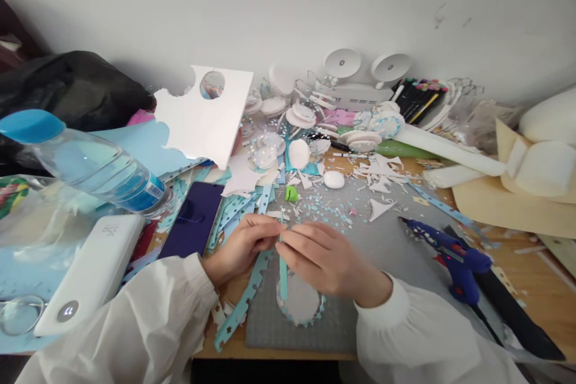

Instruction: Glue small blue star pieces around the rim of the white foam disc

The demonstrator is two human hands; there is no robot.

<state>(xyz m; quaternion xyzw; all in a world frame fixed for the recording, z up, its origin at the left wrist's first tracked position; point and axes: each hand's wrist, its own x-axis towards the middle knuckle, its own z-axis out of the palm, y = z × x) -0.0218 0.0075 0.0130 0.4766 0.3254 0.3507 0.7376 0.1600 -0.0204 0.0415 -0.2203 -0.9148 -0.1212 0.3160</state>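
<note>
The left hand [245, 246] and the right hand [320, 259] meet fingertip to fingertip near the middle of the desk. Both are pinched shut on the far end of a pale blue paper strip [283, 273]. The strip runs from their fingers straight towards the near edge and lies across a round disc [302, 307] that has blue trim around its rim. The disc rests on a grey cutting mat [382, 252], which is littered further back with white and blue paper scraps.

Just left of the hands, a punched blue strip [245, 300] with star-shaped holes trails towards the near edge. A small green piece [291, 194] sits just beyond the fingers. To the right, a blue glue gun [452, 252] lies on the mat's edge. To the left are a dark phone [193, 219], then a white power bank [90, 276], with a water bottle [90, 168] lying on its side behind it. A white card [207, 114] with round cut-outs leans further back, and markers [420, 96] stand by the far wall.
</note>
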